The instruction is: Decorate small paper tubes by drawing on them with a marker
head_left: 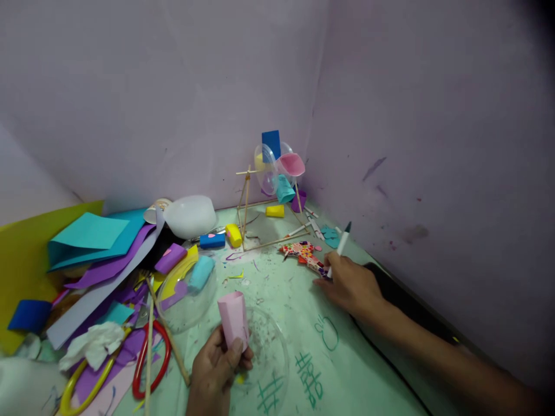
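Observation:
My left hand (221, 361) is closed around a small pink paper cup (234, 318), which stands upright with its open end up, above a clear plastic lid (277, 346). My right hand (349, 280) grips a white marker (343, 245), its dark green end pointing up. Just beside those fingers lies a colourfully patterned, gun-shaped thing (303, 253); whether the fingers touch it is hidden. Farther back stands a wooden-stick frame (246, 202) bearing a wheel of clear discs (266, 170), with pink (291, 164), teal (285, 189) and blue pieces (271, 144) around it.
At left lie red-handled scissors (137, 370), yellow-handled scissors (71, 393), folded coloured papers (91, 234) and a crumpled tissue (93, 346). A second clear lid (186, 315) holds paper pieces. A white bowl (191, 216) leans by the wall. A black cable (385, 355) crosses the right side.

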Motion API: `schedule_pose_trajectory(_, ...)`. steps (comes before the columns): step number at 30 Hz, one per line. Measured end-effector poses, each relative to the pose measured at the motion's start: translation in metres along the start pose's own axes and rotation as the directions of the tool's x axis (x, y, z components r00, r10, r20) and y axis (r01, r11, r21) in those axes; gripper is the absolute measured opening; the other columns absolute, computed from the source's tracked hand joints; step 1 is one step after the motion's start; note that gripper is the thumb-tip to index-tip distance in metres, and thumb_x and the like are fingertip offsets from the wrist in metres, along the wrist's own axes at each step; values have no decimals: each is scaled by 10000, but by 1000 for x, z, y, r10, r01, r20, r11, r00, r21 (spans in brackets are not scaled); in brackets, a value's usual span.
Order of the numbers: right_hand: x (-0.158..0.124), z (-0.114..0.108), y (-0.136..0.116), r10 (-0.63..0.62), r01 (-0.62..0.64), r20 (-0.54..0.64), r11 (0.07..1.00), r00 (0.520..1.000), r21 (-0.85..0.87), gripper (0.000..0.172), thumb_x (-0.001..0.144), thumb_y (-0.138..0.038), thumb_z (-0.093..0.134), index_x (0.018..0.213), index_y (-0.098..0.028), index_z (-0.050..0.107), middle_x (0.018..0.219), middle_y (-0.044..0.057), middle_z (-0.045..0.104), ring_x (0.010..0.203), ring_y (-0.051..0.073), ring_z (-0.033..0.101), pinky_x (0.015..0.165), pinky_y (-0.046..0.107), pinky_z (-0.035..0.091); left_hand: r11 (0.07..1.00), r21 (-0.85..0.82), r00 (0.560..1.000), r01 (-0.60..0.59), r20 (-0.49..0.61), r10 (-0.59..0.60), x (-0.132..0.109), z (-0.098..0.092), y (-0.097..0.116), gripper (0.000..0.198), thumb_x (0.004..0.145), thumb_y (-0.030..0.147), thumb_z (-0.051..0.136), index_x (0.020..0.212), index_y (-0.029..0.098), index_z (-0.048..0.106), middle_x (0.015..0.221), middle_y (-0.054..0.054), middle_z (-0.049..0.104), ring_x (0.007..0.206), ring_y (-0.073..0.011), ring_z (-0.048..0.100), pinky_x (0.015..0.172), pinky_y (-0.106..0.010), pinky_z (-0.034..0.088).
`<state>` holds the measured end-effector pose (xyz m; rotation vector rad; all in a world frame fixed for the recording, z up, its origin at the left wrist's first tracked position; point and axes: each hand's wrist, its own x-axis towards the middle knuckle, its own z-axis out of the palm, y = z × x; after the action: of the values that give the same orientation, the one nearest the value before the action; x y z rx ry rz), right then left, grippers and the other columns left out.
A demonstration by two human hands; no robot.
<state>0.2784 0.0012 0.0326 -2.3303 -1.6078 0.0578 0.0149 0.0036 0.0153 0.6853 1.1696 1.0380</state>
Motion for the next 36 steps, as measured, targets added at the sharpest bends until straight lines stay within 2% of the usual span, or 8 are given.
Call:
schedule_pose_trajectory(2, -15, -13, -19, -55, 71, -59, 947, 997, 313, 183, 760, -233, 610, 846, -227, 448, 924, 85, 695, 856, 270, 666, 680, 335, 462, 1000, -6, 1000, 11, 4, -11, 1, 0, 1, 514, 425, 425, 854, 813, 124, 700, 631, -57, 683, 518, -154, 566, 515, -259, 434)
schedule_pose_trajectory(5, -37, -23, -52, -308, 269, -103, 566, 946, 779, 96, 883, -248, 496, 826, -240, 419, 958, 46, 704, 843, 183, 679, 732, 314, 507, 1000, -3, 999, 19, 46, -19, 1, -1, 2, 480, 444, 423, 852, 789, 126, 699, 586, -41, 658, 505, -142, 550, 505, -248, 420)
schedule_pose_trajectory(10, -50, -7, -74, -577, 368, -149, 285, 803, 885, 168, 944, -311, 442, 1040, -230, 554, 918, 63, 717, 735, 152, 676, 654, 275, 527, 999, 3, 991, 32, 126, -32, 3, -3, 2, 451, 511, 461, 823, 767, 111, 696, 520, -31, 621, 468, -133, 542, 476, -236, 397)
schedule_pose_trajectory(14, -40, 21, -65, -418, 287, -207, 138, 885, 948, 325, 940, -471, 422, 1144, -266, 571, 829, 39, 729, 600, 128, 639, 571, 247, 512, 998, 11, 994, 60, 87, -60, 6, -3, 3, 519, 479, 461, 846, 834, 113, 698, 538, -28, 634, 466, -132, 557, 463, -228, 404)
schedule_pose_trajectory(17, -30, 35, -57, -221, 83, -80, 6, 972, 997, 408, 892, -561, 456, 1104, -249, 610, 692, 18, 710, 482, 101, 575, 486, 210, 457, 997, -9, 992, 82, 92, -81, 8, -3, 3, 525, 467, 455, 855, 834, 115, 697, 575, -32, 651, 485, -126, 562, 486, -229, 434)
schedule_pose_trajectory(23, -13, 39, -53, -49, -231, 226, -206, 973, 951, 547, 753, -681, 559, 891, -167, 686, 497, -14, 596, 361, 58, 458, 399, 168, 348, 996, 40, 985, 85, 145, -89, 9, -6, 1, 528, 521, 488, 826, 864, 111, 690, 555, -38, 652, 466, -121, 558, 472, -218, 405)
schedule_pose_trajectory(28, -13, 38, -58, -20, -319, 329, -305, 944, 897, 512, 659, -656, 672, 755, -154, 700, 487, -20, 569, 359, 43, 442, 399, 164, 335, 994, 56, 984, 91, 146, -99, 8, -5, 3, 494, 557, 474, 807, 872, 111, 693, 581, -38, 651, 494, -116, 556, 494, -215, 413)
schedule_pose_trajectory(36, -25, 47, -57, -111, -270, 256, -144, 960, 952, 336, 760, -495, 690, 911, -198, 644, 693, 12, 670, 509, 86, 564, 498, 197, 426, 996, -7, 991, 93, 101, -92, 15, 6, 1, 497, 463, 414, 866, 810, 111, 681, 554, 1, 604, 486, -122, 565, 470, -223, 439)
